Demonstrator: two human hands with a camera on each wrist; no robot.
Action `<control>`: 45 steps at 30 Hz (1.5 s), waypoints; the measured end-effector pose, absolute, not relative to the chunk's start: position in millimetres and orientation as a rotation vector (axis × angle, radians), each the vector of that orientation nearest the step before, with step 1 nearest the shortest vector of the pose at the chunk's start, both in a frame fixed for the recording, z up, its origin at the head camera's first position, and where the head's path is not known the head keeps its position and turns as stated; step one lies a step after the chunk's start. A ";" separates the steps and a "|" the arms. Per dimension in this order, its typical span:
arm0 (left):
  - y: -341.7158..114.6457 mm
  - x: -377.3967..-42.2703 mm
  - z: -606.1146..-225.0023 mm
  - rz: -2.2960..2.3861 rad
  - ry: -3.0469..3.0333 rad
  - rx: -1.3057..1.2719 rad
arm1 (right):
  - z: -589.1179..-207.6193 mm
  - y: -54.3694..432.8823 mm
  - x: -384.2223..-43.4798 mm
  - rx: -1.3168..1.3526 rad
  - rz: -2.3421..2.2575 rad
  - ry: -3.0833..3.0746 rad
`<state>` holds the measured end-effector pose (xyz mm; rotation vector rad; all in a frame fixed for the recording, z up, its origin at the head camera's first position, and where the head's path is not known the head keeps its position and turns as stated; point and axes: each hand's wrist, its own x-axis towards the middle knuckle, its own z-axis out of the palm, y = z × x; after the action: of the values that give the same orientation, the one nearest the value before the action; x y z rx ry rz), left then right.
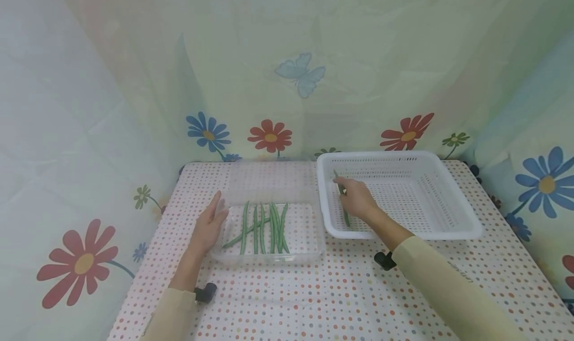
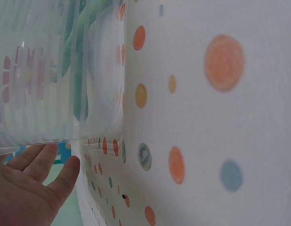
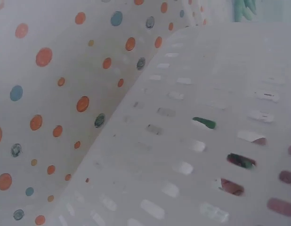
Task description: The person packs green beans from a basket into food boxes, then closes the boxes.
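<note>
Inside the white basket (image 1: 457, 224), near its left wall, my right hand (image 1: 357, 197) pinches a green bean (image 1: 336, 174). Green also shows below that hand; whether it is the same bean or another, I cannot tell. My left hand (image 1: 210, 225) is at the left side of a clear plastic container (image 1: 314, 251), its fingers extended. In the left wrist view, the fingertips of the left hand (image 2: 35, 188) lie close to the container's wall (image 2: 46, 127); contact is unclear. Several green beans (image 1: 262, 229) lie in the container, one crossing the others. The right wrist view mostly shows the basket's slotted wall (image 3: 150, 141).
The container's clear lid (image 1: 271, 174) extends behind it, toward the back edge. Container and basket stand side by side on a dotted tablecloth (image 1: 287, 301). A flower-print curtain (image 1: 350, 82) hangs behind the table and along both sides.
</note>
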<state>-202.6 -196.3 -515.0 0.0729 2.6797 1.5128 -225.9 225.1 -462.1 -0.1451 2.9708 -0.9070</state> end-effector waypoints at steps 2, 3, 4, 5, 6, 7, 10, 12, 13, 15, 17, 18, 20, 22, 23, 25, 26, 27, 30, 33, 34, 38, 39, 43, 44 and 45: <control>-196.2 -202.1 -514.9 1.512 2.680 0.071 | -460.2 223.5 -226.3 -0.159 -0.941 2.972; -196.1 -202.2 -515.0 1.511 2.680 0.069 | -458.9 222.9 -226.5 -0.166 -0.955 2.971; -196.0 -202.3 -515.3 1.510 2.679 0.066 | -457.1 222.2 -226.8 -0.178 -0.977 2.973; -196.0 -202.4 -515.6 1.511 2.678 0.064 | -455.2 221.8 -227.0 -0.190 -0.993 2.974; -195.9 -202.4 -515.9 1.512 2.677 0.061 | -453.4 221.2 -227.2 -0.201 -1.011 2.973; -195.8 -202.5 -516.0 1.511 2.678 0.058 | -451.2 220.5 -227.2 -0.216 -1.029 2.972; -195.7 -202.5 -516.2 1.509 2.681 0.055 | -445.2 218.0 -227.6 -0.232 -1.071 2.971; -195.8 -202.6 -516.2 1.507 2.681 0.058 | -441.3 215.6 -227.1 -0.236 -1.097 2.968; -195.8 -202.5 -516.1 1.507 2.683 0.057 | -439.2 214.1 -226.8 -0.240 -1.112 2.967; -195.7 -202.3 -515.9 1.509 2.685 0.056 | -435.3 210.8 -226.0 -0.248 -1.138 2.966; -195.7 -202.5 -515.7 1.506 2.688 0.056 | -431.7 207.3 -225.5 -0.270 -1.157 2.972; -195.8 -202.7 -515.7 1.505 2.691 0.055 | -430.0 205.3 -225.1 -0.281 -1.161 2.975; -195.7 -202.4 -515.5 1.506 2.690 0.055 | -426.5 201.5 -224.0 -0.311 -1.169 2.975; -195.7 -202.3 -515.2 1.507 2.688 0.056 | -423.2 197.9 -222.9 -0.335 -1.182 2.969; -195.8 -202.2 -515.1 1.508 2.686 0.056 | -421.3 196.2 -222.2 -0.341 -1.184 2.967; -195.7 -201.9 -514.8 1.508 2.684 0.055 | -417.8 193.4 -221.2 -0.364 -1.190 2.966; -195.8 -201.9 -514.9 1.508 2.684 0.054 | -416.2 192.4 -220.9 -0.370 -1.196 2.965; -195.9 -202.1 -514.9 1.505 2.686 0.053 | -414.7 191.5 -220.9 -0.373 -1.198 2.969; -195.8 -202.1 -515.3 1.503 2.687 0.054 | -410.9 190.9 -221.6 -0.378 -1.200 2.986; -195.8 -202.1 -515.8 1.502 2.692 0.055 | -407.0 191.1 -222.6 -0.366 -1.220 2.998; -195.8 -202.1 -516.0 1.503 2.692 0.057 | -405.6 191.1 -222.9 -0.366 -1.232 3.000; -195.9 -202.6 -516.4 1.504 2.697 0.055 | -398.9 188.8 -222.5 -0.377 -1.288 3.005; -195.8 -202.8 -516.3 1.503 2.697 0.054 | -397.2 187.8 -222.0 -0.380 -1.297 3.007; -195.6 -203.0 -516.3 1.500 2.696 0.047 | -389.8 181.0 -218.6 -0.391 -1.332 3.019; -195.4 -202.9 -516.1 1.500 2.695 0.046 | -388.1 178.9 -217.6 -0.400 -1.337 3.024; -195.4 -202.9 -516.0 1.499 2.696 0.047 | -386.6 176.7 -216.6 -0.411 -1.341 3.026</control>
<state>-202.9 -195.4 -516.0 0.0466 2.6963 1.4993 -216.6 176.7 -386.6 -0.4108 3.0264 -1.3406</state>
